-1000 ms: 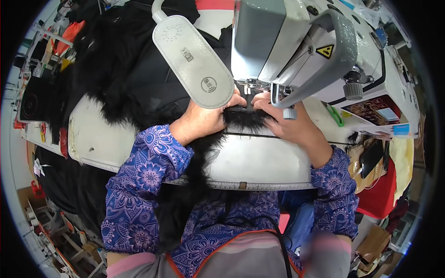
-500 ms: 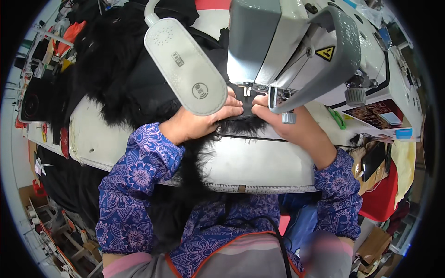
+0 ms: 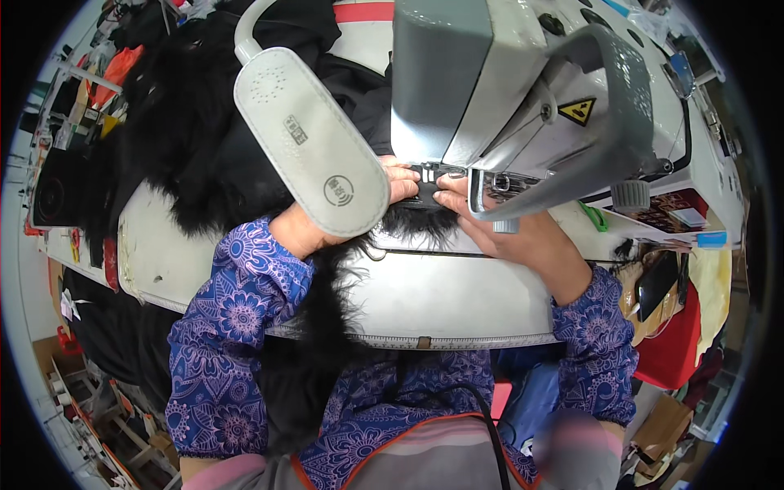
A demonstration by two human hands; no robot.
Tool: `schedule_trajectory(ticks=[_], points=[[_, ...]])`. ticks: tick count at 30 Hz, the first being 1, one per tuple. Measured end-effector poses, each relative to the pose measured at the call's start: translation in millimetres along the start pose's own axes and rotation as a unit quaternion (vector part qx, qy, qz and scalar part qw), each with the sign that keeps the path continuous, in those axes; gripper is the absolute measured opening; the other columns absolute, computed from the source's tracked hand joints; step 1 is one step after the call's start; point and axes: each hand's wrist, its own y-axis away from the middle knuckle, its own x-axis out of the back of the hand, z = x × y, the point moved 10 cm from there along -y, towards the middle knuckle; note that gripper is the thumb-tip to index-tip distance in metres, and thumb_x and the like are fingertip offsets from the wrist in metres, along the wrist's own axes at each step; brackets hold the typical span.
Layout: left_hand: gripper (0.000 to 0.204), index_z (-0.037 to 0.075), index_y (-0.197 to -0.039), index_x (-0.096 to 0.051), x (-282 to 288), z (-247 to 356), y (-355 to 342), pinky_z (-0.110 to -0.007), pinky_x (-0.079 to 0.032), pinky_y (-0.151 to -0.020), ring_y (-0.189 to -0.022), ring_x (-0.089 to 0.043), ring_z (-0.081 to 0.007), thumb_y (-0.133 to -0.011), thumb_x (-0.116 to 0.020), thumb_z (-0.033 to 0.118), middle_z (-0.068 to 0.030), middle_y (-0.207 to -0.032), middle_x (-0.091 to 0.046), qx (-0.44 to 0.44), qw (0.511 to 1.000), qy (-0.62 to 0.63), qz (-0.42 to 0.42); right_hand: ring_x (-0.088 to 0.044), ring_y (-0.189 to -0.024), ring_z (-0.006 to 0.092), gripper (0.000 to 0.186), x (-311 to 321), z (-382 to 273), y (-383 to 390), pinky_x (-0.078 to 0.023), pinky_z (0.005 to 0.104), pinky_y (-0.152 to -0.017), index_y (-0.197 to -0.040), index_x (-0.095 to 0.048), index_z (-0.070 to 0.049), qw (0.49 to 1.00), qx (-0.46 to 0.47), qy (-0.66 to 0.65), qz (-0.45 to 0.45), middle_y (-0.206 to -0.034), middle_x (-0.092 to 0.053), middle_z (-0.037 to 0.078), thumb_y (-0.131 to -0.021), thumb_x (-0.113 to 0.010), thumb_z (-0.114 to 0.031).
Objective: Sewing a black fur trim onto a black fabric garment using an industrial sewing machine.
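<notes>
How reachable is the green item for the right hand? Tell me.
Probably yes: the right hand is on the black furry fabric, but only white tabletop seems to separate it from the green item.

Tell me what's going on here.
A person in blue floral-patterned sleeves is working at a grey-and-white sewing machine. The left hand and right hand both rest on black fabric with a furry edge, close to the small metal presser foot. A white, rounded oblong panel hides part of the left hand. Whether the machine is stitching, I cannot tell.
</notes>
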Motion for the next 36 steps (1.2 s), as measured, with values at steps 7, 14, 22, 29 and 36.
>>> schedule_trajectory(ticks=[7, 14, 22, 29, 36], points=[[0.024, 0.006, -0.108, -0.068, 0, 20, 2, -0.038, -0.046, -0.099, -0.113, -0.059, -0.028, -0.087, -0.059, 0.012, -0.0097, -0.116, -0.066, -0.066, 0.997, -0.049, 0.007, -0.062, -0.106, 0.0191, 0.033, 18, -19, 3, -0.054, 0.0349, -0.077, -0.117, -0.062, -0.015, 0.997, 0.054, 0.031, 0.049, -0.126, -0.059, 0.001, -0.084, -0.065, -0.018], [0.028, 0.007, -0.11, -0.063, 11, 22, -3, -0.039, -0.048, -0.091, -0.096, -0.061, -0.0268, -0.084, -0.053, 0.011, -0.0076, -0.102, -0.064, -0.067, 0.988, -0.129, 0.056, -0.069, -0.083, 0.021, 0.036, 46, -31, 11, -0.055, 0.0333, -0.067, -0.115, -0.065, -0.019, 0.975, 0.099, 0.09, 0.178, -0.107, -0.069, 0.0, -0.079, -0.069, -0.02], [0.035, 0.016, -0.104, -0.07, 16, 21, -8, -0.034, -0.05, -0.055, -0.061, -0.065, -0.0202, -0.07, -0.073, 0.025, -0.0013, -0.077, -0.068, -0.122, 0.967, -0.216, 0.066, -0.068, -0.087, 0.0252, 0.038, -7, 15, -9, -0.056, 0.0331, -0.076, -0.121, -0.062, -0.018, 0.995, 0.048, 0.075, 0.05, -0.107, -0.069, 0.007, -0.084, -0.067, -0.023], [0.047, 0.019, -0.111, -0.068, 16, 12, -10, -0.04, -0.051, -0.069, -0.064, -0.062, -0.0281, -0.064, -0.071, 0.018, -0.0065, -0.071, -0.065, -0.098, 0.973, -0.201, 0.052, -0.066, -0.097, 0.0238, 0.032, -7, 15, -13, -0.053, 0.0313, -0.086, -0.124, -0.055, 0.002, 0.984, 0.004, -0.172, -0.037, -0.113, -0.066, 0.013, -0.095, -0.05, -0.012], [0.055, 0.017, -0.112, -0.068, 18, 12, -8, -0.043, -0.048, -0.082, -0.087, -0.063, -0.034, -0.058, -0.069, 0.009, -0.0122, -0.087, -0.066, -0.105, 0.974, -0.189, 0.074, -0.065, -0.078, 0.0267, 0.023, 5, 29, 3, -0.053, 0.0388, -0.069, -0.097, -0.065, -0.007, 0.931, -0.018, -0.344, 0.119, -0.087, -0.067, 0.01, -0.081, -0.066, -0.024]])
